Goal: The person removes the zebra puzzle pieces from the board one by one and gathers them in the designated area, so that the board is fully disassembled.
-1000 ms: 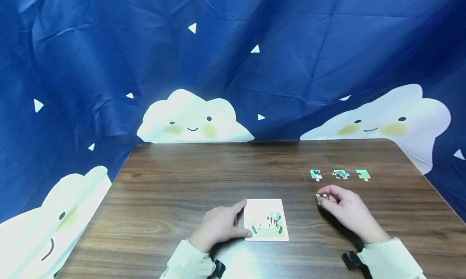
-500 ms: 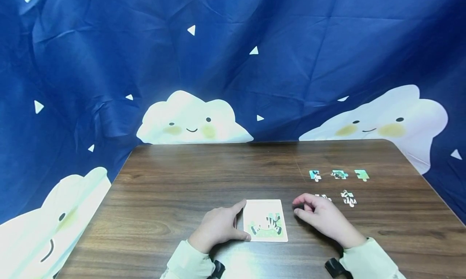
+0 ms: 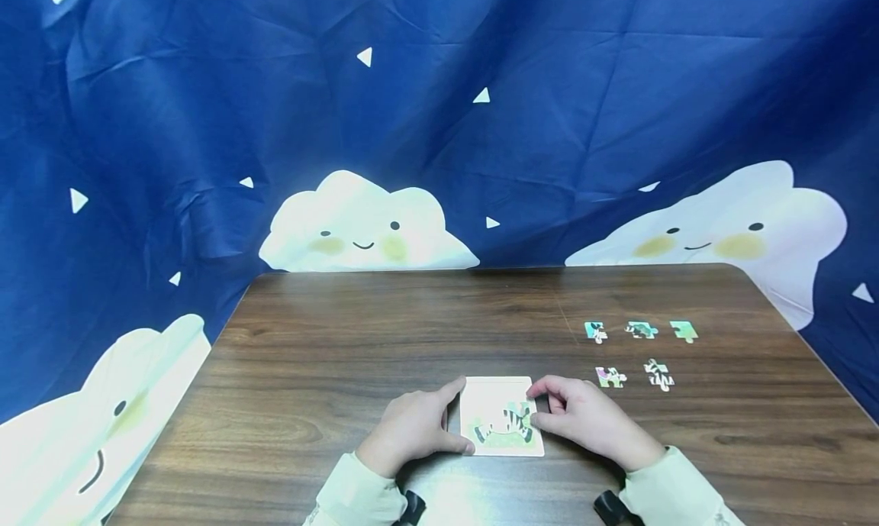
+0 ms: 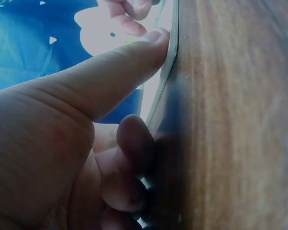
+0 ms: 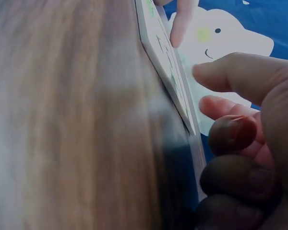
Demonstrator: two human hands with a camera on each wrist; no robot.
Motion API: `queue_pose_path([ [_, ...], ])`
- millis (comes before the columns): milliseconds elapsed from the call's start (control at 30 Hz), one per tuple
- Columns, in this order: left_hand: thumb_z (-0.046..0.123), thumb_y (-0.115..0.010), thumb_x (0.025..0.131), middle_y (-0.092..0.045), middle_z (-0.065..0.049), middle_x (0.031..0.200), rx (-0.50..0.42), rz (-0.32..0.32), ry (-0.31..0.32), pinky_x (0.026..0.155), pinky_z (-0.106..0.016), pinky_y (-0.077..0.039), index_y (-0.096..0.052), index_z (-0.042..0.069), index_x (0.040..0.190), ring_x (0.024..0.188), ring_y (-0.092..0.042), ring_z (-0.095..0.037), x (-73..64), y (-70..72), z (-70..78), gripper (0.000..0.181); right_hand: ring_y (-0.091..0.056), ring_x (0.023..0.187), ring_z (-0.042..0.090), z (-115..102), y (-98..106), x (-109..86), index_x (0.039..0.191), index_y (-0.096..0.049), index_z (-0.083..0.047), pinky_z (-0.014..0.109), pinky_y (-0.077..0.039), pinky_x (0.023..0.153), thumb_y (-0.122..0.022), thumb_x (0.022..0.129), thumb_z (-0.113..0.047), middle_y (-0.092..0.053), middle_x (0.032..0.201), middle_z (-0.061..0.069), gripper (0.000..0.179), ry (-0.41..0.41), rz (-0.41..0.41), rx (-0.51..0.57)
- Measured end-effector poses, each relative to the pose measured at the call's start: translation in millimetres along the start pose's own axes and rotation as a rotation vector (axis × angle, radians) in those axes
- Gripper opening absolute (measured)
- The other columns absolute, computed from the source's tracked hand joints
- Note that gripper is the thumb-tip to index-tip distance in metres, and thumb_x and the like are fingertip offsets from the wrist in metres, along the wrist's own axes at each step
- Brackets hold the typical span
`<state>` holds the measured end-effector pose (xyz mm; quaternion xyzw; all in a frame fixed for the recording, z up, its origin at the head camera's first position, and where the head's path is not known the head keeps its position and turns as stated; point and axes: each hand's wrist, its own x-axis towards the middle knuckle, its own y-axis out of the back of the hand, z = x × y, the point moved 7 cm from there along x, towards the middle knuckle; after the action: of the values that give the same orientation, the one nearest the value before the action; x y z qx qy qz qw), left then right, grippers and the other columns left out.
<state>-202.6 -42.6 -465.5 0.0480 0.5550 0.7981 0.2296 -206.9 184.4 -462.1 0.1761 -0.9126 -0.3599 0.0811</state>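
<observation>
Puzzle pieces (image 3: 642, 330), five, are laid on the surface (image 3: 384, 327); one board (image 3: 493, 395) is grasped by left fingers (image 3: 449, 391), right fingers (image 3: 552, 385) released

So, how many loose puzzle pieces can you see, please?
5, right of the board: blue piece, teal piece and green piece in the far row; pinkish piece and striped piece nearer. The right hand could hide another.

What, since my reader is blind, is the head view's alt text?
Left hand and right hand flank a square board with a partial zebra picture; five jigsaw pieces lie farther right on the brown table, before a blue backdrop.
</observation>
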Motion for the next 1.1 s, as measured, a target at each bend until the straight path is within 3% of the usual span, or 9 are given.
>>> queue_pose_path([
  [167,0.064,-0.083,0.066,-0.072,-0.004,0.093,0.003,0.004,-0.001,0.064,-0.037,-0.049,-0.046,0.025,0.152,0.073,-0.059,-0.014,0.3,-1.1,-0.3,0.101,-0.038,0.054,0.000,-7.9,-4.0,1.2,0.108,-0.069,-0.015,0.023,-0.037,0.057,-0.083,0.078,-0.027,-0.044,0.064,-0.013,0.035,0.010,-0.048,-0.063],
  [300,0.064,-0.082,0.068,-0.068,0.000,0.081,-0.013,0.000,-0.002,0.059,-0.035,-0.046,-0.045,0.025,0.152,0.067,-0.056,-0.013,0.7,-2.0,-0.5,0.099,-0.038,0.054,0.000,-8.7,-5.4,1.9,0.108,-0.068,-0.016,0.023,-0.036,0.057,-0.084,0.076,-0.029,-0.044,0.063,-0.013,0.039,0.005,-0.062,-0.090],
  [467,0.062,-0.074,0.078,-0.047,0.009,0.057,-0.032,0.003,-0.014,0.050,-0.031,-0.038,-0.045,0.023,0.153,0.054,-0.044,-0.011,-0.2,-2.3,0.4,0.089,-0.038,0.055,0.000,-8.3,-5.8,2.1,0.103,-0.069,-0.019,0.023,-0.036,0.056,-0.085,0.076,-0.031,-0.044,0.063,-0.015,0.034,0.009,-0.057,-0.123],
  [833,0.055,-0.077,0.079,-0.049,0.013,0.059,-0.014,0.009,-0.026,0.050,-0.030,-0.039,-0.046,0.021,0.152,0.053,-0.046,-0.010,-2.9,-0.4,3.4,0.085,-0.041,0.055,-0.001,-10.0,-8.6,6.1,0.098,-0.065,-0.018,0.023,-0.040,0.062,-0.085,0.075,-0.027,-0.045,0.063,-0.016,0.032,0.036,-0.091,-0.120],
  [1100,0.054,-0.077,0.079,-0.049,0.014,0.060,-0.017,0.016,-0.030,0.050,-0.029,-0.038,-0.046,0.021,0.152,0.053,-0.046,-0.008,-2.9,0.5,3.7,0.086,-0.040,0.055,0.002,-8.9,-9.5,8.0,0.096,-0.058,-0.017,0.024,-0.035,0.055,-0.086,0.073,-0.023,-0.046,0.065,-0.011,0.037,0.007,-0.117,-0.062],
])
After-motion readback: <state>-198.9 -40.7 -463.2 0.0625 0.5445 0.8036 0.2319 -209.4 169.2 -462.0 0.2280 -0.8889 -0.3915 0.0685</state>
